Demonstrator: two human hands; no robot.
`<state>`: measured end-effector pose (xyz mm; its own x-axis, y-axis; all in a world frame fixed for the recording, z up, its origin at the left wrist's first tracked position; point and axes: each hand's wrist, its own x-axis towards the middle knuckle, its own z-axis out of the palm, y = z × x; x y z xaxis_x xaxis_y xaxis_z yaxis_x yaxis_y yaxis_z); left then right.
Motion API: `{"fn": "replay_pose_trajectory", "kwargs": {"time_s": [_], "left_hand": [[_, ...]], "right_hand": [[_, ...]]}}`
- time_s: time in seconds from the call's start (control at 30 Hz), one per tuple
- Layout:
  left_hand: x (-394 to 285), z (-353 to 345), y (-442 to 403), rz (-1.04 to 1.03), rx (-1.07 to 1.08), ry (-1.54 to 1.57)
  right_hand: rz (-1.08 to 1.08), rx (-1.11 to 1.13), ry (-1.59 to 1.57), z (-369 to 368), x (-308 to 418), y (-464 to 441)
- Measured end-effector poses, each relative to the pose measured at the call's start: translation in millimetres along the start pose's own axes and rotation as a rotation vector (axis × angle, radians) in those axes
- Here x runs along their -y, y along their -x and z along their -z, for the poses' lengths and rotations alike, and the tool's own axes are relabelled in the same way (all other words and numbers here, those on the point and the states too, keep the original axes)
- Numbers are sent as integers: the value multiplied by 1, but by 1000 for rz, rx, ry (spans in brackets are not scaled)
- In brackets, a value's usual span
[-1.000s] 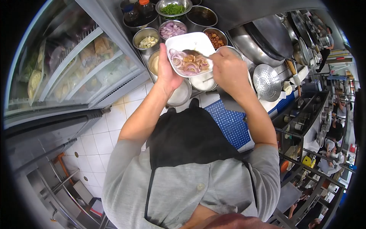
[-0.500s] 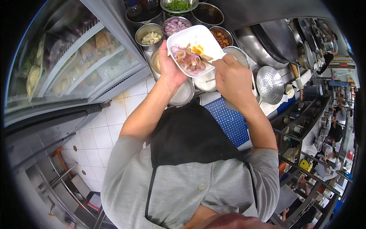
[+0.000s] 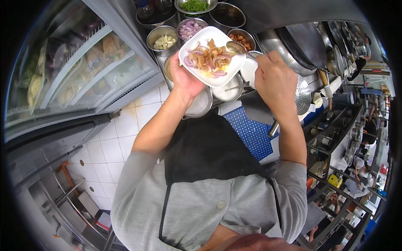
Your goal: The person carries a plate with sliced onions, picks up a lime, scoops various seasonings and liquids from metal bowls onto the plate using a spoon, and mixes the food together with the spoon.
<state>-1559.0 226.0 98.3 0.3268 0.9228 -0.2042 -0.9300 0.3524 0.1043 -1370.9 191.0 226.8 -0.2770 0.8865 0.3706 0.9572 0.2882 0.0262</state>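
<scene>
My left hand (image 3: pixel 187 79) grips the left edge of a white square dish (image 3: pixel 226 37). Sliced shallots (image 3: pixel 210 57), coated in brown and yellow, lie in the dish. My right hand (image 3: pixel 274 81) is closed round the handle of a metal spoon (image 3: pixel 237 47), whose bowl is over the dish's right rim. Behind the dish stand metal pots of garlic (image 3: pixel 164 42), raw sliced shallots (image 3: pixel 190 29) and brown pieces (image 3: pixel 240 38). Below it is a pot of white powder (image 3: pixel 227 91) with a spoon in it.
A glass-fronted fridge (image 3: pixel 136 75) stands at the left. To the right are large woks (image 3: pixel 289 48), a perforated ladle (image 3: pixel 302 95) and metal racks (image 3: pixel 331 142). Blue matting (image 3: pixel 249 131) shows below. People are at work at the far right.
The spoon has lifted from the shallots to the dish's right rim, and my right hand has moved right. The shallots are now spread wider and look browner.
</scene>
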Motion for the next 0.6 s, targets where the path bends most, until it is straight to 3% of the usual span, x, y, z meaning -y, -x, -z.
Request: {"fn": "replay_pose_trajectory", "kwargs": {"time_s": [0.13,0.27,0.37,0.5,0.6], "left_hand": [[2,-3,3,16,38,27],[0,-4,8,86,105,27],[1,-8,7,101,30,-37],[5,3,2,114,11,-23],[0,-5,3,77,-14,-32]], "right_hand": [[93,119,-113,-17,5,6],[-74,22,-20,-23,0,0],[-35,-56,-332,-57,-2,-4],[-70,61,-525,-48,9,4],[82,17,-406,-18,14,13]]}}
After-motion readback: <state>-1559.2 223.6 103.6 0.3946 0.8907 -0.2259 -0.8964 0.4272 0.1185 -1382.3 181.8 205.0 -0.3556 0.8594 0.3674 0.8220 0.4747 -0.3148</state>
